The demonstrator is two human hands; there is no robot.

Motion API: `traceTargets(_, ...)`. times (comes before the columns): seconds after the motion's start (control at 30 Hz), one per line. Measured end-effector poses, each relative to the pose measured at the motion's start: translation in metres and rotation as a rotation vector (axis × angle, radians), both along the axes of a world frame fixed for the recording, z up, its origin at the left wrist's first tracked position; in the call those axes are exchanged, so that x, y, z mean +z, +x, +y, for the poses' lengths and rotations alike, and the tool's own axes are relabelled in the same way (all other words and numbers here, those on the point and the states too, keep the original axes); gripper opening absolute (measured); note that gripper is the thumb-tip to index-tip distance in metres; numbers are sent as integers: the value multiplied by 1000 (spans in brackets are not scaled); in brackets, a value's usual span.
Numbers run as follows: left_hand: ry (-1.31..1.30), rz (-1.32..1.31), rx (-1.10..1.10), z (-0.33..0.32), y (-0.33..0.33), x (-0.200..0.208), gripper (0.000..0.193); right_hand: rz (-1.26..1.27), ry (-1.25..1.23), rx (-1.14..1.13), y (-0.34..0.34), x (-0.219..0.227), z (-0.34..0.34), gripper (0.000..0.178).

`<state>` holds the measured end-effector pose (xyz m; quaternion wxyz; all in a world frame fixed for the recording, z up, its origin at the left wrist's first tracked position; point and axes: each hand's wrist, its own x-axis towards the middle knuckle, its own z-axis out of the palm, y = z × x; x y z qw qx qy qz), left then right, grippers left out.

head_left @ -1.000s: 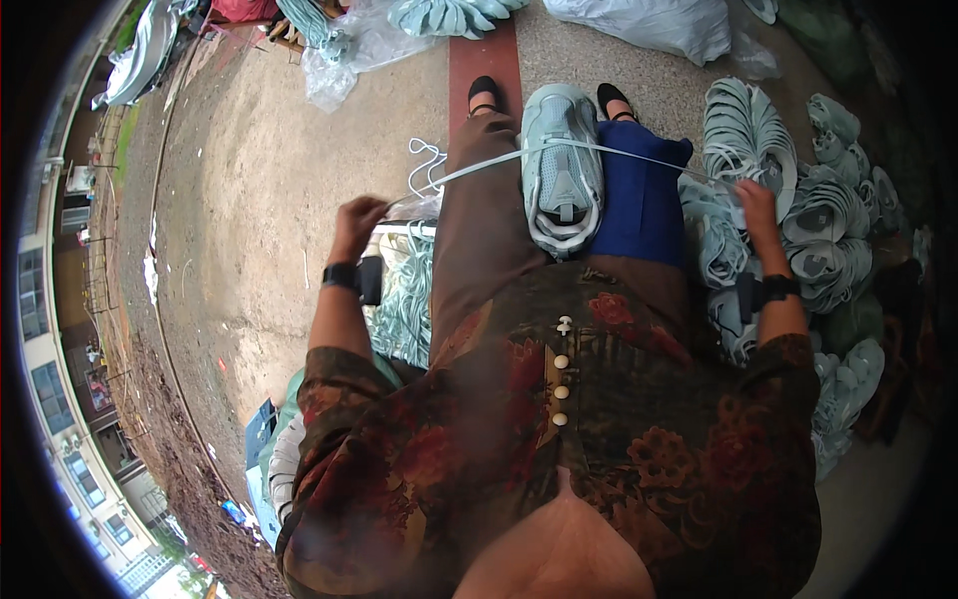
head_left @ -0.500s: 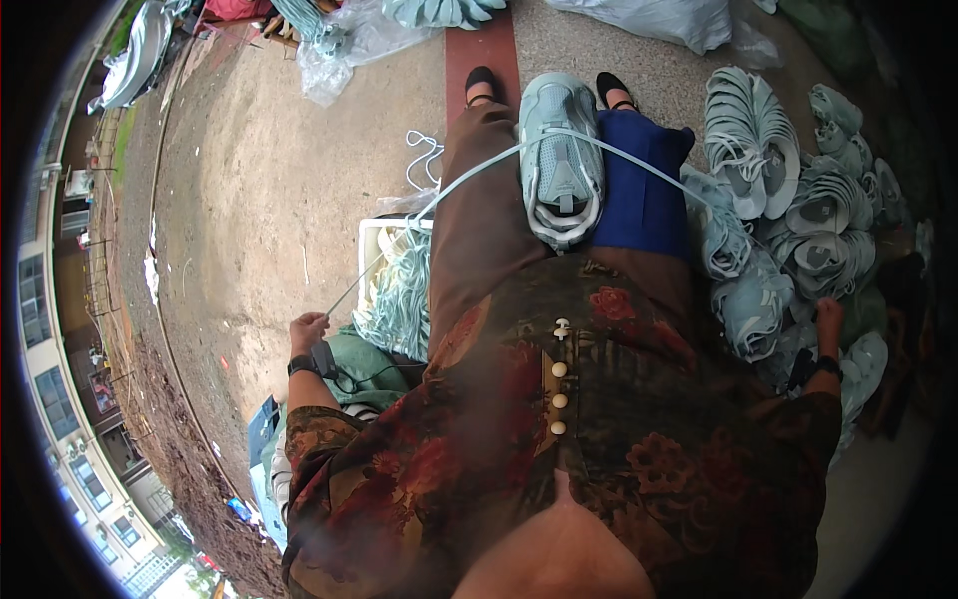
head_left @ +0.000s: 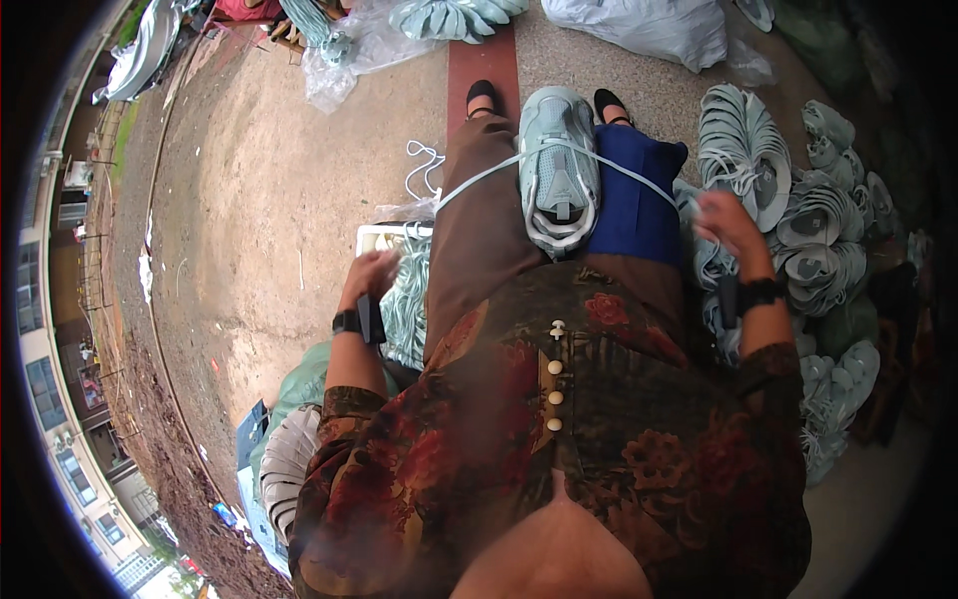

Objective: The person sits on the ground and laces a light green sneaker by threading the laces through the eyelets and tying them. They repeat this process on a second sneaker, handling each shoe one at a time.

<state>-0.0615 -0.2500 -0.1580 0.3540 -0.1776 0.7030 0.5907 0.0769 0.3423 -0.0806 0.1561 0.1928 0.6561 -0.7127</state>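
Observation:
A pale blue-green shoe upper (head_left: 560,170) lies along my lap, its toe pointing away from me. One light shoelace (head_left: 469,188) crosses it and hangs down over both thighs. My left hand (head_left: 371,276) hovers by the white box (head_left: 371,238) at my left thigh, its fingers bent and slightly blurred. Heaped in that box are pale green shoelaces (head_left: 411,290). My right hand (head_left: 730,226) is raised beside my right thigh, close to the lace's right end, with curled fingers smeared by motion. Whether either hand grips the lace is unclear.
Nested stacks of shoe uppers (head_left: 743,150) stand on the ground at my right. A blue cloth (head_left: 639,190) covers my right thigh. Beyond my feet lie a white plastic sack (head_left: 639,25) and a fan of uppers (head_left: 454,15). A green bag (head_left: 309,374) sits at my left.
Both hands have come inward from far out at the sides, the right one also forward. The lace, stretched out toward my left hand before, now lies lower and slacker across the upper.

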Motion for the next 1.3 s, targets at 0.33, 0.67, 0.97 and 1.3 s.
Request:
traceTargets(0.33,381,376,-491,220,-62,58,15,417,235,-139,-144,-49,-123,18)
traceTargets(0.67,451,365,-372,228,-57,56,11,368,381,-272,-138,-35,-140,24)
traceTargets(0.97,407,394,-337,231,-56,49,12,420,753,-197,-142,-39,-151,22)
traceTargets(1.3,367,430,-70,248,-49,56,11,385,928,-204,-145,-45,-153,17)
